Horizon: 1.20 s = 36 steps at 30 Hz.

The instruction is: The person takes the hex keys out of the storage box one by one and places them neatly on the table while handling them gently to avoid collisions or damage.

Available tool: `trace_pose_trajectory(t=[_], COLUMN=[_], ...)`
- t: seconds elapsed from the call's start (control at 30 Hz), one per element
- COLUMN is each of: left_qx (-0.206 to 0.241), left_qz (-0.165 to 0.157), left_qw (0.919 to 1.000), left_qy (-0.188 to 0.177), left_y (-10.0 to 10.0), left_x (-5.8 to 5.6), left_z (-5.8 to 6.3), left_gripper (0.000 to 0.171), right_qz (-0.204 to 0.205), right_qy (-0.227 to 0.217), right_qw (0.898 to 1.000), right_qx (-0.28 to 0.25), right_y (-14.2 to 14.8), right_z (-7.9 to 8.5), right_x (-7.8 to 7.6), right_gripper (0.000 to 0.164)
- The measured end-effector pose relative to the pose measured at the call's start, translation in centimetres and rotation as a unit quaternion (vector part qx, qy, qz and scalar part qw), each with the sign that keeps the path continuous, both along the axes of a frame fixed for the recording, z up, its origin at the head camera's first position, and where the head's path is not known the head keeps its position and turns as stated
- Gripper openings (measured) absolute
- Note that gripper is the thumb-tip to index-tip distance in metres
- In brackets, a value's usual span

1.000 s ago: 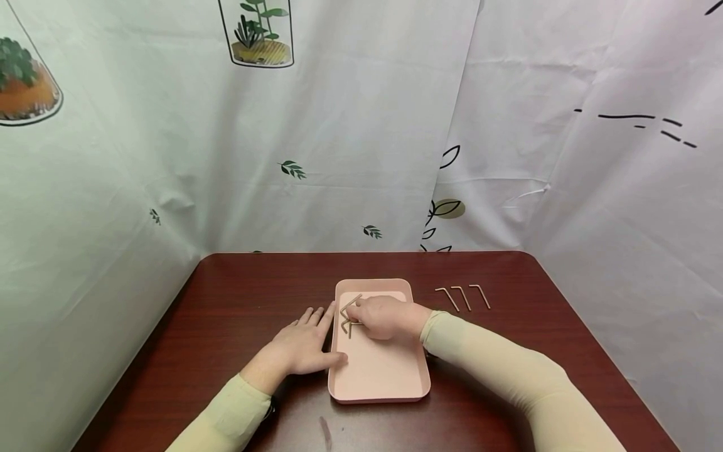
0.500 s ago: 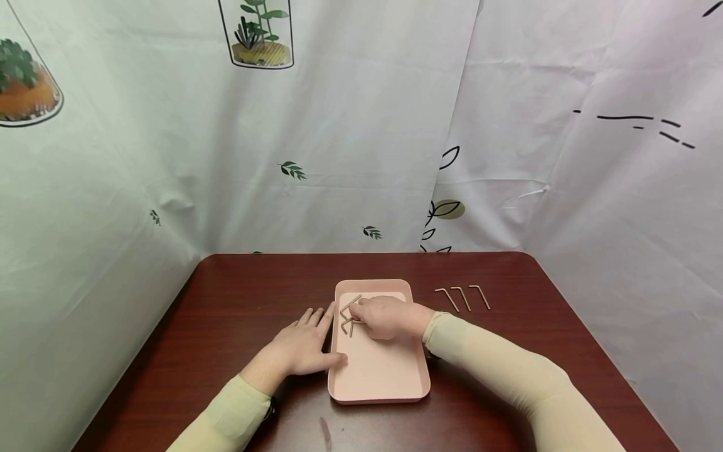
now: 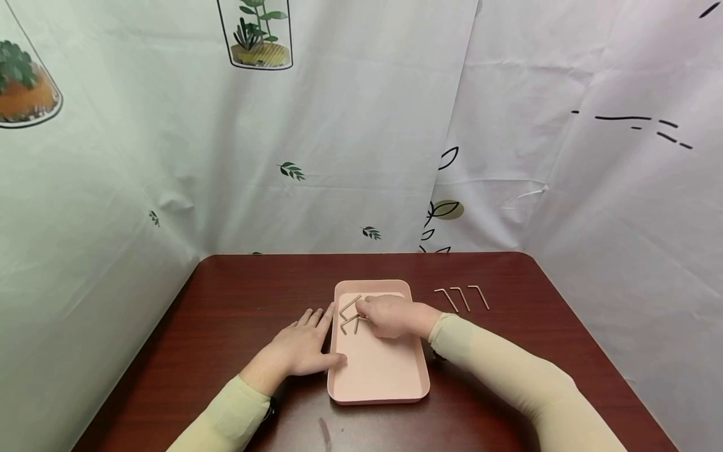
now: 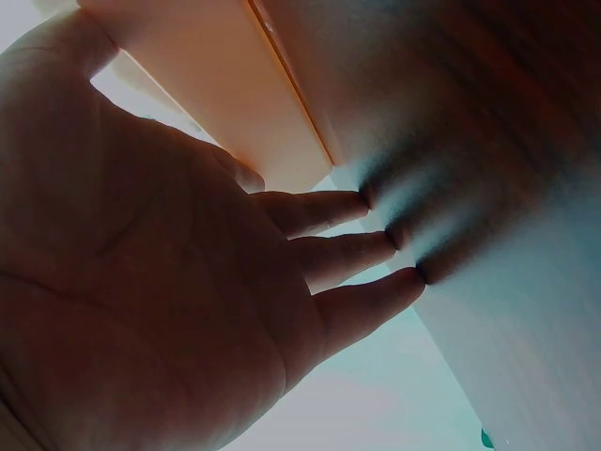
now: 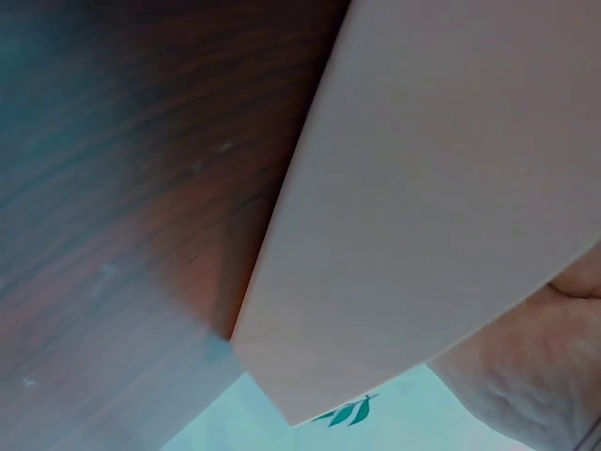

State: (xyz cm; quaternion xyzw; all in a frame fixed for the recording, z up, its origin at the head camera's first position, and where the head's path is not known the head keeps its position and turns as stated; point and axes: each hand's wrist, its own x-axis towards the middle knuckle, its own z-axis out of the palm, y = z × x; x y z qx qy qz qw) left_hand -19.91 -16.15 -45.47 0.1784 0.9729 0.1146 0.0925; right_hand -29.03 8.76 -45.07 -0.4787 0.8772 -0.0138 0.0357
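A pink rectangular tray (image 3: 378,383) lies on the dark red table. My right hand (image 3: 390,316) is inside it, pinching an L-shaped hex key (image 3: 356,325) partly hidden by the fingers. Two more hex keys, one farther back (image 3: 349,306) and one nearer (image 3: 346,327), lie by the tray's left side. With straight, spread fingers, my left hand (image 3: 302,346) rests at the left rim, its thumb over the edge. The left wrist view shows that palm (image 4: 141,254) beside the tray wall. In the right wrist view the tray's outer wall (image 5: 404,207) hides most of the right hand.
Three hex keys lie in a row on the table right of the tray: a left one (image 3: 447,300), a middle one (image 3: 460,299) and a right one (image 3: 480,297). A white printed curtain (image 3: 339,125) hangs behind the table (image 3: 254,289).
My right hand has shifted slightly right inside the tray, drawing the hex key it pinches away from the other two. The left hand and the tray have stayed in place.
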Motion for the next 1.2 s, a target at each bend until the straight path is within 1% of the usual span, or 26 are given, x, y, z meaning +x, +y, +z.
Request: trace_pose_trajectory(t=[0.17,0.37,0.5,0.6,0.67,0.77,0.87,0.93,1.07,1.2], left_qx=[0.0,0.0,-0.001,-0.002,-0.002,-0.001,0.0,0.0,0.0,0.0], left_qz=[0.001,0.0,0.0,0.001,0.001,0.001,0.001,0.0,0.001,0.001], left_qw=[1.0,1.0,1.0,1.0,1.0,1.0,1.0,1.0,1.0,1.0], left_qy=[0.0,0.0,0.0,0.0,0.0,-0.001,-0.001,0.0,-0.001,-0.001], left_y=[0.0,-0.1,-0.1,-0.1,-0.1,0.0,0.0,0.0,-0.1,-0.1], left_x=[0.0,0.0,0.0,0.0,0.0,0.1,0.1,0.1,0.1,0.0], left_z=[0.0,-0.1,-0.1,0.0,0.0,0.1,0.1,0.1,0.1,0.0], left_gripper=[0.122,0.122,0.122,0.122,0.122,0.122,0.122,0.122,0.121,0.121], right_qz=[-0.009,-0.009,-0.014,-0.019,-0.021,-0.02,-0.016,-0.013,-0.018,-0.045], right_qy=[-0.002,-0.032,-0.044,-0.042,-0.034,-0.006,0.033,0.043,0.032,0.009], right_qw=[1.0,0.999,0.998,0.998,0.998,0.999,0.998,0.997,0.995,0.994], right_qx=[-0.005,-0.031,-0.034,-0.039,-0.042,-0.047,-0.054,-0.065,-0.091,-0.096], right_y=[0.4,1.0,1.3,1.5,1.7,1.8,2.0,2.2,2.6,3.0], right_z=[0.4,0.8,0.9,1.1,1.3,1.6,1.7,1.7,1.8,2.2], right_x=[0.0,-0.3,-0.5,-0.5,-0.5,-0.5,-0.6,-0.6,-0.7,-0.5], right_gripper=[0.029,0.02,0.018,0.022,0.023,0.027,0.028,0.028,0.026,0.028])
